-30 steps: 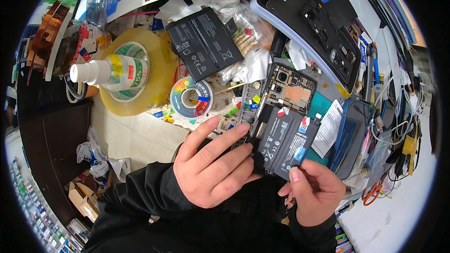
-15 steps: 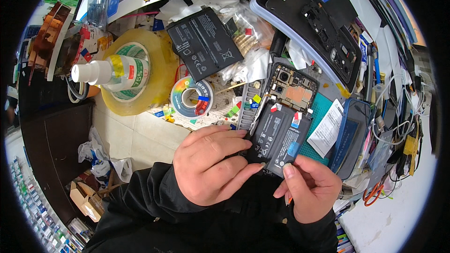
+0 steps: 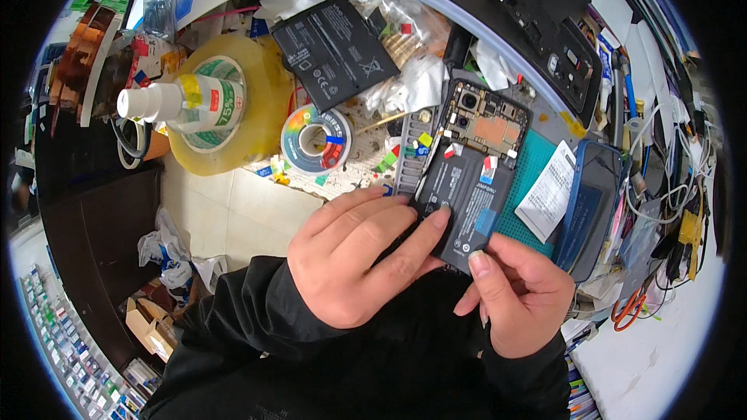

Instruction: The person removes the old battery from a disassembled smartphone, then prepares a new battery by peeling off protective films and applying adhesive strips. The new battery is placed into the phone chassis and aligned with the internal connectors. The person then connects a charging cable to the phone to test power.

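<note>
An opened smartphone lies before me with its circuit board (image 3: 489, 126) and camera modules bare at the top. A black phone battery (image 3: 469, 187) covers its lower part, with small red-and-white tabs at its upper end and a blue patch near its lower end. My left hand (image 3: 362, 253) grips the phone's left edge, and its index fingertip rests on the battery's face. At the lower right corner my right hand (image 3: 520, 295) is closed, thumb on top and fingers partly hidden below. Under the phone shows a green mat (image 3: 531, 187).
Another black battery (image 3: 334, 54) lies behind, near a solder wire spool (image 3: 316, 144). To the left, a white spray bottle (image 3: 175, 101) lies over a yellow tape roll (image 3: 249, 140). A phone back cover (image 3: 506, 15), a paper slip (image 3: 547, 193), a blue case (image 3: 587, 210) and cables crowd the right.
My left index finger has moved up from the battery's lower edge onto its face. My right hand has shifted slightly, still at the corner. The view has moved a little.
</note>
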### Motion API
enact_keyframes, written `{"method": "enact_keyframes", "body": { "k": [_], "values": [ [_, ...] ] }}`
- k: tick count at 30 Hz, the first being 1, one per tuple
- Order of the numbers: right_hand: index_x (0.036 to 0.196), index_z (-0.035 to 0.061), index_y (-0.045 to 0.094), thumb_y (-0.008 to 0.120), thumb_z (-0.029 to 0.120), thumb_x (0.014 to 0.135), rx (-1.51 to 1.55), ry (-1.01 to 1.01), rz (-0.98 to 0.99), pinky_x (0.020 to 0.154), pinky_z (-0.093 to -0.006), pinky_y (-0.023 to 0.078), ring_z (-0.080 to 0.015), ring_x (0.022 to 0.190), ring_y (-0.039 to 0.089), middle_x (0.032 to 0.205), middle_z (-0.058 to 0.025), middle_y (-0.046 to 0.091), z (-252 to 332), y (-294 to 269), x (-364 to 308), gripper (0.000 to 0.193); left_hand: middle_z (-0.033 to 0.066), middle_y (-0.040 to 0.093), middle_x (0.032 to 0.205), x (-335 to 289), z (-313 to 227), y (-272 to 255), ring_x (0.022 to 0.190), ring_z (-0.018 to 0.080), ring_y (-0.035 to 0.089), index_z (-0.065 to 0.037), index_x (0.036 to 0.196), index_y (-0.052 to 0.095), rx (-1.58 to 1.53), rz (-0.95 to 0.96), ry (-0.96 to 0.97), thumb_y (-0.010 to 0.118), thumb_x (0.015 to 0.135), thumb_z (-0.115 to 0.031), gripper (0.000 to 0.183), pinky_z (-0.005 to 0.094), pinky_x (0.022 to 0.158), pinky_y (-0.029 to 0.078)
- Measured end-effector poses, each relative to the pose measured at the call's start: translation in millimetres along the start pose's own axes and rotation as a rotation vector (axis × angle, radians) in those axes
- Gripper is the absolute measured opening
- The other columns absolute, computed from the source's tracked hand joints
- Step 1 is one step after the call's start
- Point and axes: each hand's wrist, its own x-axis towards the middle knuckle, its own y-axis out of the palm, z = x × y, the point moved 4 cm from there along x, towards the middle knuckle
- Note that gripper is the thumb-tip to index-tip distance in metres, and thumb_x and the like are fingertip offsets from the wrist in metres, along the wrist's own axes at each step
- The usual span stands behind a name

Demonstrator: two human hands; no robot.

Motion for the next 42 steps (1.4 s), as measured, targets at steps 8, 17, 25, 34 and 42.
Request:
{"method": "enact_keyframes", "body": {
  "k": [8,17,25,34,42],
  "values": [
    [0.124,-0.0074,0.065,0.061,-0.002,0.096,-0.270,-0.258,-0.066,0.053,-0.0219,0.050,-0.0107,0.062,0.063,0.102,-0.0179,0.073,-1,-9,0,0.028,0.0081,0.061,0.095,0,-3,7,0.085,0.0243,0.067,-0.006,0.110,0.076,0.066,-0.023,0.038,0.084,0.066,-0.021,0.047,0.0402,0.082,0.060],
    [0.119,-0.0010,0.068,0.074,-0.006,0.082,-0.598,-0.569,-0.211,0.053,-0.0249,0.048,-0.0168,0.065,0.066,0.098,-0.0136,0.074,0,-16,11,0.037,0.0179,0.068,0.113,1,-3,10,0.096,0.0308,0.071,-0.002,0.110,0.074,0.069,0.003,0.071,0.086,0.069,-0.018,0.046,0.0388,0.082,0.060],
    [0.126,0.0007,0.064,0.077,-0.004,0.080,-0.644,-0.458,-0.246,0.048,-0.0252,0.043,-0.0130,0.058,0.060,0.088,-0.0096,0.069,7,-18,25,0.048,0.0187,0.071,0.119,6,-4,6,0.103,0.0309,0.071,0.002,0.110,0.073,0.087,0.079,0.076,0.082,0.075,-0.019,0.041,0.0369,0.084,0.060],
    [0.136,0.0026,0.047,0.074,-0.001,0.084,-0.253,-0.251,-0.243,0.048,-0.0204,0.039,-0.0060,0.058,0.060,0.086,-0.0069,0.069,3,-22,44,0.058,0.0171,0.071,0.119,7,-6,6,0.103,0.0310,0.071,0.002,0.110,0.073,0.115,0.100,0.116,0.082,0.076,-0.017,0.041,0.0366,0.083,0.060],
    [0.132,-0.0010,0.048,0.066,-0.008,0.086,-0.261,-0.229,-0.165,0.057,-0.0181,0.043,-0.0048,0.066,0.062,0.087,-0.0063,0.068,11,-20,44,0.050,0.0193,0.071,0.117,5,-3,7,0.105,0.0319,0.072,0.002,0.114,0.071,0.080,0.106,0.118,0.082,0.077,-0.017,0.043,0.0377,0.085,0.061]
  ]
}}
